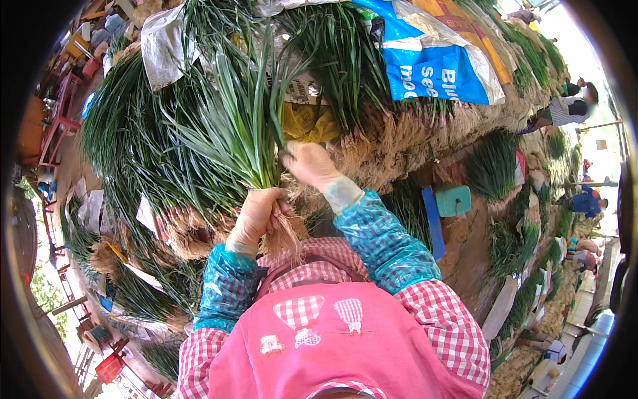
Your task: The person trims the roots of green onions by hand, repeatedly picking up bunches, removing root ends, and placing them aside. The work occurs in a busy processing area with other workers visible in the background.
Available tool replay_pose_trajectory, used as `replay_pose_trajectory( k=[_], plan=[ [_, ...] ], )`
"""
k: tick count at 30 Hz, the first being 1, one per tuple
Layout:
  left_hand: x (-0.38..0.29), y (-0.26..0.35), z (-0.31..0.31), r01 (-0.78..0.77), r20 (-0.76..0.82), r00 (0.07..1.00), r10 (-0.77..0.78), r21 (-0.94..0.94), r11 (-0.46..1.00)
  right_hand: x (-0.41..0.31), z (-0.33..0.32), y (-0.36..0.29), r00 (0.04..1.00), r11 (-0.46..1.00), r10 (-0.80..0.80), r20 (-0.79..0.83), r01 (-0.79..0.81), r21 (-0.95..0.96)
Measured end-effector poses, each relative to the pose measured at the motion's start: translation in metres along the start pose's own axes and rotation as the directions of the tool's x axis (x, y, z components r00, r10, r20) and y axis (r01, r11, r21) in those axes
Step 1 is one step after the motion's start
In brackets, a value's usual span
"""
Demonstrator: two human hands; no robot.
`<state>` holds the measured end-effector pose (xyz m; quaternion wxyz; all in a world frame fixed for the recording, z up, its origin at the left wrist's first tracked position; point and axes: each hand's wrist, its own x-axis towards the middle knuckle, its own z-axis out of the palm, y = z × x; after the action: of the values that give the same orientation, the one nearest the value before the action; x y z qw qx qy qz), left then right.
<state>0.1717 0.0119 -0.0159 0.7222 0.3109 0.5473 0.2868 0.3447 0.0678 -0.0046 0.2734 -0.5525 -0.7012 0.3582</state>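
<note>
My left hand (260,213), in a pale thin glove, grips a bunch of green onions (249,144) just above the roots. Its green leaves fan out away from me, and the tan roots hang below my fingers towards my apron. Close to the right side of the leaves is my right hand (310,162), gloved too. Its fingers are curled and blurred, so whether they pinch a leaf is not visible. Beneath both hands lies a deep heap of more green onions (144,129), roots towards me. A yellow plastic sheet (310,122) shows just beyond my right hand.
A blue and white printed sack (423,70) and a white sack (167,47) cover parts of the heap. To the right stands a teal plastic stool (452,201) beside a blue board (432,222). Several people, one in blue (588,202), are farther off among onion piles.
</note>
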Motion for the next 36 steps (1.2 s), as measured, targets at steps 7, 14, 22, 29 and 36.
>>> replay_pose_trajectory(
  k=[7,14,22,29,36],
  plan=[
    [-0.012,0.020,0.006,-0.183,-0.057,0.983,0.174,-0.344,0.921,-0.016,-0.002,0.051,0.886,0.938,0.344,-0.311,-0.342,0.060],
    [-0.022,0.049,0.001,-0.337,0.110,0.891,0.440,-0.488,0.805,-0.067,0.021,0.096,0.849,0.857,0.262,0.459,0.014,-0.515],
    [0.010,0.009,0.023,-0.107,0.133,0.971,0.199,-0.503,0.858,-0.038,-0.044,0.135,0.880,0.811,0.199,-0.432,-0.395,-0.432],
    [0.017,0.007,0.007,0.004,0.173,0.977,0.129,-0.613,0.790,-0.047,-0.076,0.075,0.927,0.588,0.376,-0.008,-0.231,0.775],
    [0.026,0.005,0.044,0.058,0.110,0.994,-0.015,-0.398,0.916,-0.047,0.002,0.079,0.992,0.876,0.050,0.115,-0.099,0.472]
  ],
)
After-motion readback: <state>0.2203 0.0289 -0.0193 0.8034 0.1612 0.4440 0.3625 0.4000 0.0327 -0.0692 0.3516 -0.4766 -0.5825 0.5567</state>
